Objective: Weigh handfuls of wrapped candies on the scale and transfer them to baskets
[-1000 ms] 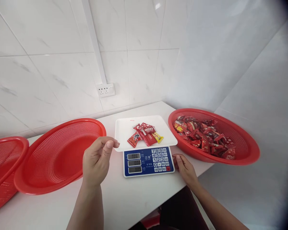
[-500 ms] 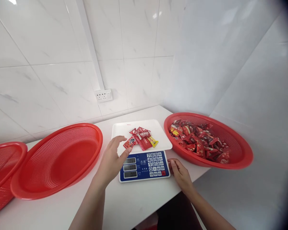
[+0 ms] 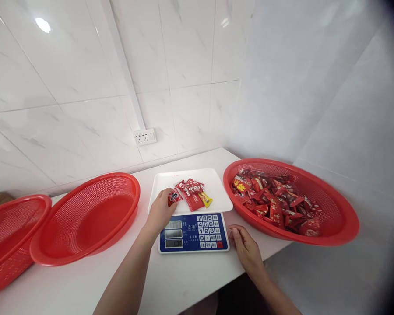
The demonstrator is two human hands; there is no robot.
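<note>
Red crinkly film wraps the small flat packet with dark lettering [image 3: 173, 197], which lies at one o'clock from the middle of my left hand [image 3: 162, 213], at the left of the smooth, square, white plastic tray [image 3: 219, 201]. I pinch its near end between my fingers, the thumb mostly hidden. At three o'clock from it sits a loose heap of shiny red wrapped packets [image 3: 193, 199], with a slim yellow packet [image 3: 206, 201] at its near-right edge. Toward six o'clock from the tray is the flat blue-and-white keypad scale [image 3: 191, 234]. My right hand [image 3: 248, 248] rests half curled at four o'clock; I cannot tell whether its fingertips hold anything. At three o'clock stands an oval red mesh basket full of glossy wrappers [image 3: 341, 225]. Half a second ago my left hand was spread open, and the lettered packet lay against the heap; now it is drawn left, apart from the others.
</note>
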